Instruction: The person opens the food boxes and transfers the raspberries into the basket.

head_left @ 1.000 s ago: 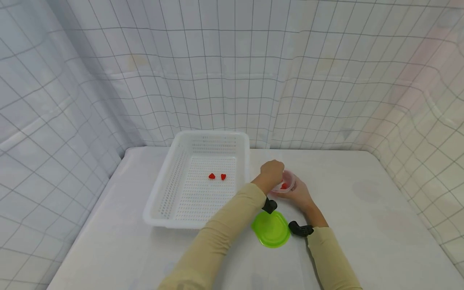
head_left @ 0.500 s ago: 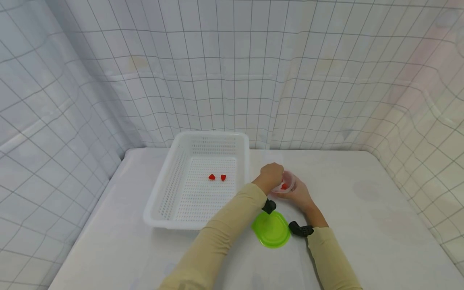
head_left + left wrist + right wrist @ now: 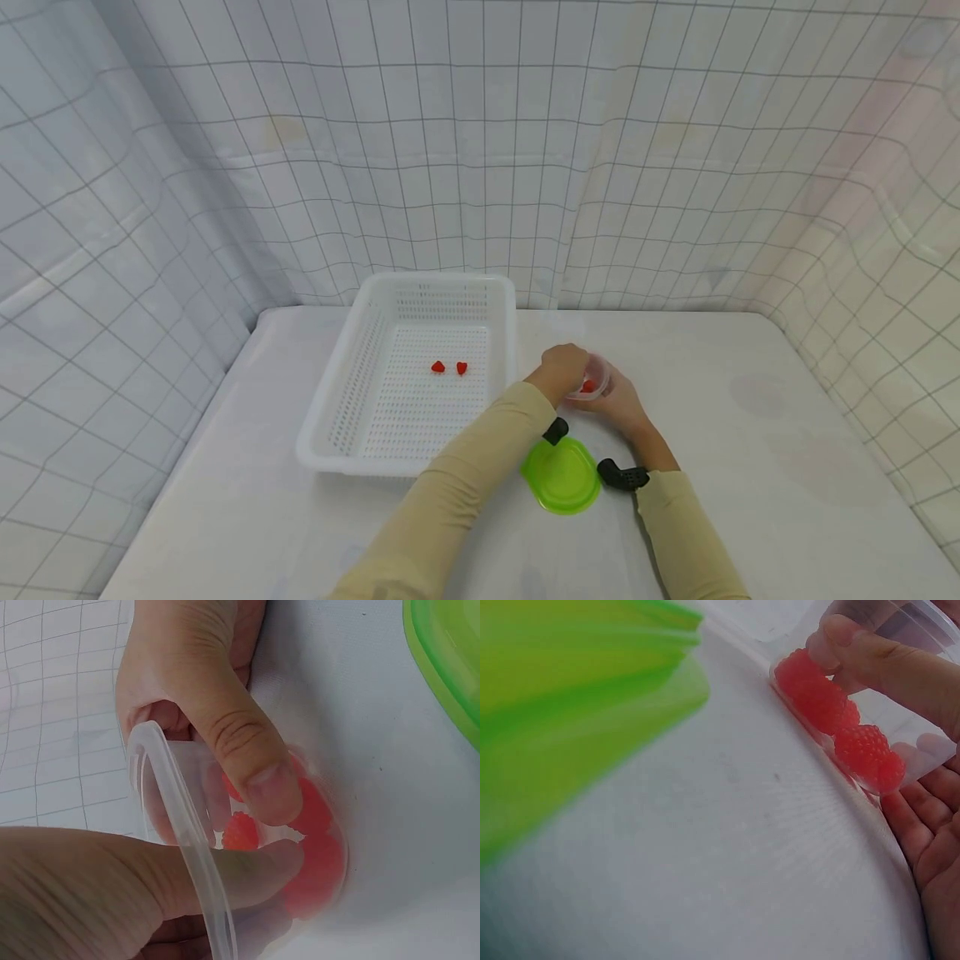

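Observation:
My right hand (image 3: 618,404) grips a small clear plastic tub (image 3: 600,375) from its right side, the thumb against the outer wall. The tub leans over and holds several red raspberries (image 3: 862,746), bunched at its bottom. My left hand (image 3: 562,367) reaches into the tub from the left. In the left wrist view, the left thumb (image 3: 262,870) is inside, right by the raspberries. Its fingertips are mostly hidden, so whether they pinch a berry is unclear. On the table nearer me lies a bright green lid (image 3: 562,475), just below both wrists.
A white perforated basket (image 3: 337,408) stands left of the tub, with two small red pieces (image 3: 450,367) on its floor. White table (image 3: 750,467) stretches to the right. Grid-patterned curtains (image 3: 480,167) enclose the back and sides.
My left hand shifts slightly down and to the right at the tub. The right hand, the tub, the lid and the basket hold still.

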Available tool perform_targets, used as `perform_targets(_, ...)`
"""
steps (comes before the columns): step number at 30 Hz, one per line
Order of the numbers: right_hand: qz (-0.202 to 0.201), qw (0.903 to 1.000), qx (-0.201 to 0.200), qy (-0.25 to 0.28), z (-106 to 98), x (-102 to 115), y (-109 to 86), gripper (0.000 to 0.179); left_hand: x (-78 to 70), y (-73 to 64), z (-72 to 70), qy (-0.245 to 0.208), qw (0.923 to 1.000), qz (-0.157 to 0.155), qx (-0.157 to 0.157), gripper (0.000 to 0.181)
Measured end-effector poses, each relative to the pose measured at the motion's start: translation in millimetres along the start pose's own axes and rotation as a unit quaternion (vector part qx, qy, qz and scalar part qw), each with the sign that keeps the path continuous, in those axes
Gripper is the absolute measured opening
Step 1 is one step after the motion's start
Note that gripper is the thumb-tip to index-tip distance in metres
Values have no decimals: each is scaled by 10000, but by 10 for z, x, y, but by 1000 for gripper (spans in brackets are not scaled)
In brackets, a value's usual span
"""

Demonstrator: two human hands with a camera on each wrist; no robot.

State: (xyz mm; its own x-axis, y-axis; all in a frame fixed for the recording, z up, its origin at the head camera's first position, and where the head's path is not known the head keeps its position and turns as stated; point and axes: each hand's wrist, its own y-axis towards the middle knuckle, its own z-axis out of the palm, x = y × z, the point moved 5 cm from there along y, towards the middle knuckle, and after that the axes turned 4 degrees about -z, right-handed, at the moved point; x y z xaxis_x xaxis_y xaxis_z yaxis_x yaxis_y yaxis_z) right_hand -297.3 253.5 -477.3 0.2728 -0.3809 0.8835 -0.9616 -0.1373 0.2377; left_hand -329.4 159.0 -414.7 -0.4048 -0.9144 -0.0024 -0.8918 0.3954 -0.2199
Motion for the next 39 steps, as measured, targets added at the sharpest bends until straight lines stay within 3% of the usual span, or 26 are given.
perform_targets(5,20,9999,-39,-107,10,-251,55,83,-10,0,11,74,9999,4,121,29)
perform_targets(11,90,9999,-21,-87,10,-278,59,82,-26,16,27,52,9996,3,260,33)
perform_targets(20,158,9999,14,-67,11,-317,67,82,-35,239,165,24,9991,-81,420,39)
perform_targets(28,225,9997,11,-136,9,-311,63,84,-39,146,83,-74,9982,-170,566,36)
perform_targets(33,155,9997,20,-181,8,-293,66,83,-39,129,61,-116,9987,-37,498,24)
perform_targets(39,139,9997,-21,-193,-9,-281,62,83,-38,140,72,-166,9986,94,485,26)
